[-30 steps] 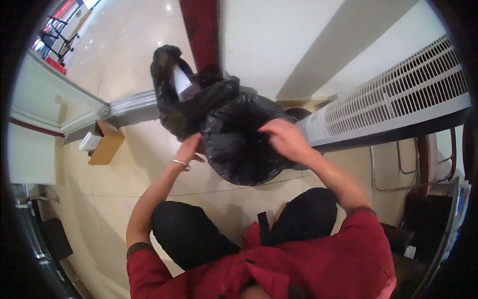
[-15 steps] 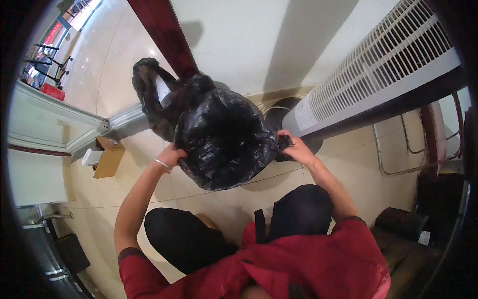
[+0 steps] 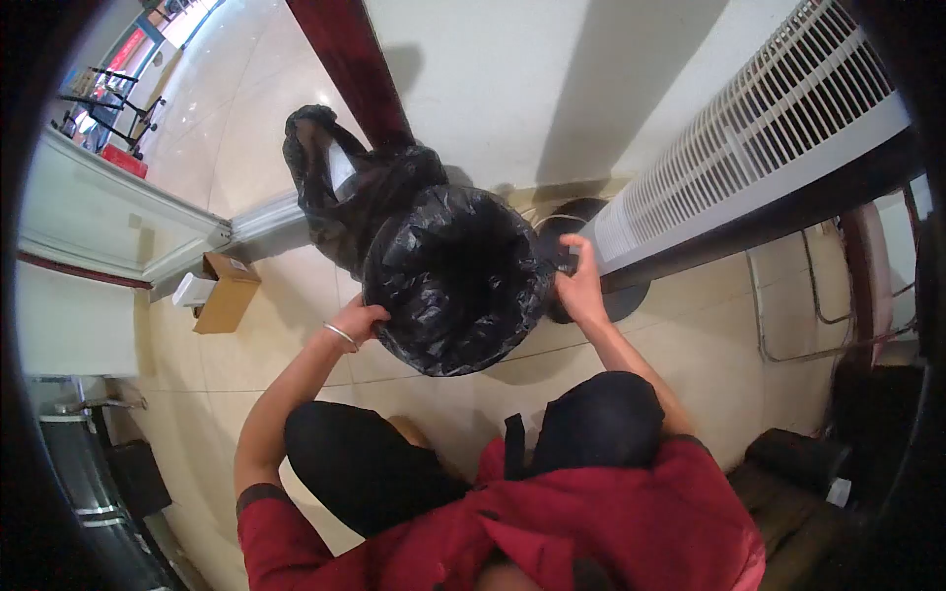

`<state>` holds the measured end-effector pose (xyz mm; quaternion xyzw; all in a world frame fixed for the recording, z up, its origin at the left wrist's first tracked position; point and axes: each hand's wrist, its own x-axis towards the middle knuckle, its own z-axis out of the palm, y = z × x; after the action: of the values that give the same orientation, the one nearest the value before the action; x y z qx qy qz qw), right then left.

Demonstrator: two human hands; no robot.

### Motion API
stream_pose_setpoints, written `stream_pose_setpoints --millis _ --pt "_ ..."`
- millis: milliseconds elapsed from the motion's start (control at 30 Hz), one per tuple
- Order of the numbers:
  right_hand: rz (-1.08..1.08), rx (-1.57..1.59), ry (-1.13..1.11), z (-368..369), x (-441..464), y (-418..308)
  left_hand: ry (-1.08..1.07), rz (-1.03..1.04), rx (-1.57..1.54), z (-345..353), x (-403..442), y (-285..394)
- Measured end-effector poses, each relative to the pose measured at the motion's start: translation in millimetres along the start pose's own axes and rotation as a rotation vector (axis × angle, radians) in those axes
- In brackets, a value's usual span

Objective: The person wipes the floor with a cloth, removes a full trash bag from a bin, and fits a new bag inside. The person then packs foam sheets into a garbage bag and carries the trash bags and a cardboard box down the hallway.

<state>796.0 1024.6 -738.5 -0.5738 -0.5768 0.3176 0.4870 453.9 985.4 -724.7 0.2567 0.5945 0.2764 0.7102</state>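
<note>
A black garbage bag [image 3: 443, 340] lines a round bin in front of me, its edge folded over the rim and its middle open and dark. At the near left of the rim, my left hand [image 3: 357, 320] is closed on the bag's edge, thumb on top and the other fingers partly hidden. My right hand [image 3: 583, 284] is on the opposite side, pinching a dark bunched bit of the bag between thumb and a curved finger. Behind the bin to the left slumps a second black bag [image 3: 330, 212], its loops standing up beside the dark red door frame [image 3: 360, 74].
A tall white slatted fan or heater [image 3: 729, 158] on a round dark base stands close to my right hand. An opened cardboard box [image 3: 229, 295] lies on the floor at left. A metal chair frame [image 3: 764, 325] is at right; a white wall rises behind the bin.
The bag's mouth now lies wider and rounder over the bin, its inside more visible. My right hand has turned more upright at the rim; my left hand stays at the left edge.
</note>
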Motion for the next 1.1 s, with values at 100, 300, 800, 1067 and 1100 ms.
stream_pose_setpoints --millis 100,300,800,1067,1100 --pt "0.766 0.352 -0.431 -23 3 -39 0.046 -0.068 0.093 5 -8 7" --pt "0.943 1.19 -0.55 -30 -4 -32 -0.001 -0.066 0.092 -9 5 -13" --pt "0.707 0.511 -0.263 -21 -10 -46 -0.015 -0.031 0.118 -4 3 -17" --pt "1.093 1.387 -0.173 -28 -16 -8 -0.047 -0.094 -0.05 11 -10 -6" --pt "0.982 1.385 -0.182 -30 -16 -35 -0.046 -0.093 -0.052 8 -8 -9"
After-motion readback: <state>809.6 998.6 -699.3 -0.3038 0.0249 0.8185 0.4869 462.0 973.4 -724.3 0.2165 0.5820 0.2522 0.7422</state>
